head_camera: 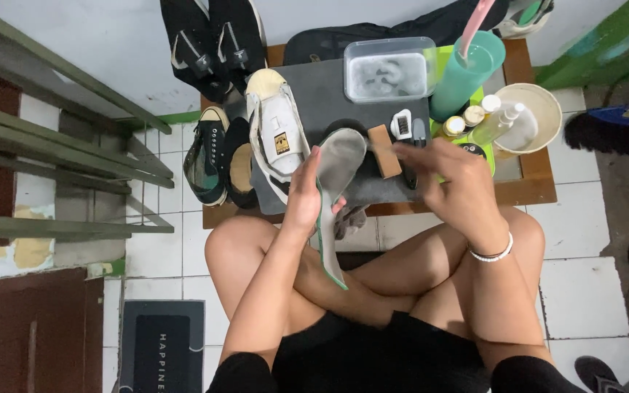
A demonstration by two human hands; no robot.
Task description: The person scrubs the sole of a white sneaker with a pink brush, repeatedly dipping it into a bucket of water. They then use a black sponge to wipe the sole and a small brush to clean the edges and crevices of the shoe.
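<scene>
Nearest the camera, above crossed bare legs, the left hand (302, 195) clasps a grey shoe insole (335, 191) with a green edge by its left rim, its long axis running from the lap up toward the tabletop (533, 191), toe end pointing away. To its right, the right hand (451, 183) hovers apart from the insole, its grip loosely curled over a dark object that cannot be identified, beside a small brown brush (385, 151). Farther off lie a white sneaker (277, 131), a clear lidded box (389, 69) and a teal cup (467, 69).
</scene>
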